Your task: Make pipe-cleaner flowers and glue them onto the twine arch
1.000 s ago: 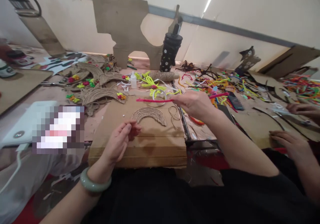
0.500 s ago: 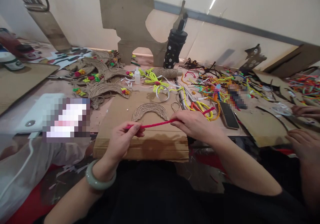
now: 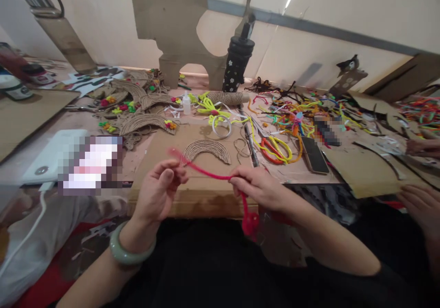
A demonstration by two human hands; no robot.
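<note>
My right hand (image 3: 252, 184) pinches a pinkish-red yarn cord (image 3: 211, 175). One stretch of the cord runs left above the cardboard to a motion-blurred free end near my left fingers. Below my right hand its other part hangs down to a bunched, looped clump. My left hand (image 3: 163, 186) is open with curled fingers apart, holding nothing. Behind the cord, an arch of coiled twine rows (image 3: 208, 150) lies on a cardboard block (image 3: 192, 198). A thin twine loop (image 3: 243, 147) lies to its right.
Orange-and-yellow-handled scissors (image 3: 275, 151) and a phone (image 3: 314, 156) lie to the right. A small glue bottle (image 3: 186, 104), tape ring (image 3: 222, 127) and twine roll (image 3: 228, 98) sit behind. At left are a white power bank (image 3: 51, 154) and a lit screen. A co-worker's hand (image 3: 421, 205) is at far right.
My left hand has let go of the cord, and its left end now swings free. The right hand has moved slightly down and left, with the clump now hanging beneath it.
</note>
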